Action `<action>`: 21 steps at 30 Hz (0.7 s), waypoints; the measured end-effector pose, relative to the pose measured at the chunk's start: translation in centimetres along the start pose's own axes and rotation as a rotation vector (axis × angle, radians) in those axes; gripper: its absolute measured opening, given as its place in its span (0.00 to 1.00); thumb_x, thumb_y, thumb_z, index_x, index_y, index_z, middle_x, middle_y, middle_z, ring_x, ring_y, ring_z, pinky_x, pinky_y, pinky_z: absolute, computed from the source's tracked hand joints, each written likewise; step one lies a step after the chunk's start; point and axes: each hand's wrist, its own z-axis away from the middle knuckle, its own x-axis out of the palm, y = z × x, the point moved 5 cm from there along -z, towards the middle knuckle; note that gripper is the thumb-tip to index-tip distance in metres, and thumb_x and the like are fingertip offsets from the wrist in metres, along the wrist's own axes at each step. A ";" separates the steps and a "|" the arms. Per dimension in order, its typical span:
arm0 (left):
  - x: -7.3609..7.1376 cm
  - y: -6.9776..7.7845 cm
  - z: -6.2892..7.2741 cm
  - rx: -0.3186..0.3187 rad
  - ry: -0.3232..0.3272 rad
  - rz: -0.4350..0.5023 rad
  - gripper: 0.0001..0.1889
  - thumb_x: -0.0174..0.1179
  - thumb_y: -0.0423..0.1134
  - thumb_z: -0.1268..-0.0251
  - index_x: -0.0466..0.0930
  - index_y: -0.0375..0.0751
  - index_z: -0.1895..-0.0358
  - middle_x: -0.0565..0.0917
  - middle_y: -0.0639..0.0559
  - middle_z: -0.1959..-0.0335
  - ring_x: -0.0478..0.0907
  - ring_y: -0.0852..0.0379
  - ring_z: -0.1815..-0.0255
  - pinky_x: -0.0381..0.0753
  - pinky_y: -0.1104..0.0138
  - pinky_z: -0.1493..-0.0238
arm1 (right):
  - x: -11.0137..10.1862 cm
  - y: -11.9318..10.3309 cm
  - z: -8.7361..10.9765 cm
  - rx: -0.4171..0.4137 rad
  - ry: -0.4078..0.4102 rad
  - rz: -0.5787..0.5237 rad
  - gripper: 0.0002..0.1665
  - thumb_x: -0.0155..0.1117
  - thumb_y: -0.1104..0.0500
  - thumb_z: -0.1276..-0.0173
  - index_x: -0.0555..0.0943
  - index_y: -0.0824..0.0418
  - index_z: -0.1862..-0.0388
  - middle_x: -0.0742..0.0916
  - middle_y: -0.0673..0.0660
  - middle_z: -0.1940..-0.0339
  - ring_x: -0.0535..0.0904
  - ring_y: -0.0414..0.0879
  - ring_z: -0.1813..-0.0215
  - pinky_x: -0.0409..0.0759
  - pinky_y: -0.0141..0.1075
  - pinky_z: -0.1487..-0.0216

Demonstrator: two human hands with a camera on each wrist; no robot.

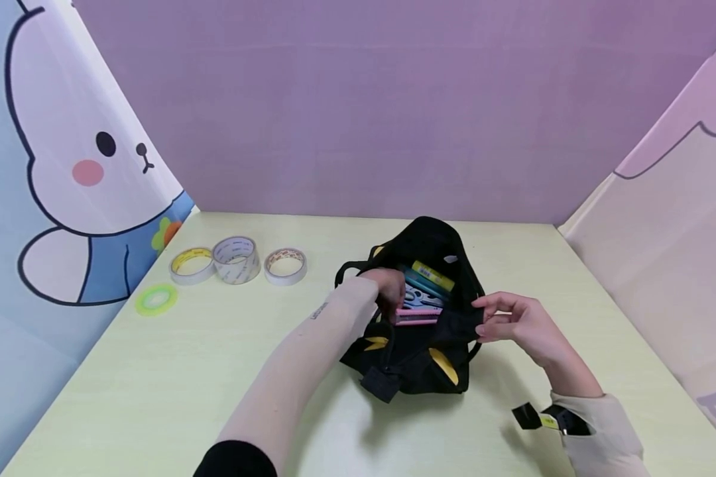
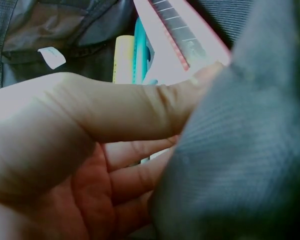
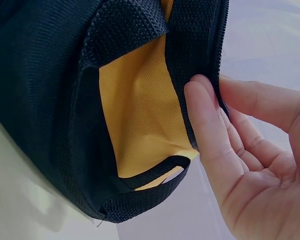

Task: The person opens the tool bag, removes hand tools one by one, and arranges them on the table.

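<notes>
A black bag with yellow patches lies on the table with its mouth spread. My left hand reaches inside and grips one end of a pink utility knife, whose segmented blade shows in the left wrist view. Thumb pressed on the knife, its other fingers are partly hidden behind black cloth. Blue-patterned scissors, a teal item and a yellow item lie beside the knife. At the bag's right edge, my right hand pinches the zippered rim between thumb and fingers.
At the back left stand a yellow-lined tape roll, a wide clear tape roll and a narrower white roll. A green ring-shaped roll lies nearer. A purple backdrop rises behind the table.
</notes>
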 end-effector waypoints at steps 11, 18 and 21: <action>-0.7 -0.4 0.1 0.012 0.041 0.066 0.15 0.65 0.27 0.37 0.79 0.40 0.83 0.84 0.48 0.81 0.75 0.59 0.83 0.72 0.70 0.80 | -0.1 -0.2 0.0 -0.006 0.011 -0.016 0.20 0.62 0.80 0.39 0.83 0.66 0.51 0.80 0.52 0.68 0.86 0.42 0.68 0.87 0.42 0.62; -2.0 -0.4 0.8 0.082 0.095 0.219 0.06 0.71 0.26 0.44 0.84 0.35 0.75 0.83 0.50 0.79 0.78 0.60 0.80 0.80 0.71 0.74 | -0.2 -0.4 0.1 -0.007 0.021 -0.015 0.20 0.62 0.81 0.39 0.84 0.64 0.52 0.80 0.52 0.68 0.86 0.42 0.67 0.87 0.41 0.63; -2.8 0.1 1.3 0.136 0.129 0.302 0.04 0.70 0.25 0.44 0.84 0.31 0.68 0.82 0.50 0.75 0.79 0.60 0.76 0.81 0.71 0.70 | -0.2 -0.3 0.1 -0.009 0.016 -0.014 0.20 0.62 0.80 0.39 0.84 0.65 0.52 0.80 0.52 0.68 0.86 0.42 0.67 0.87 0.41 0.63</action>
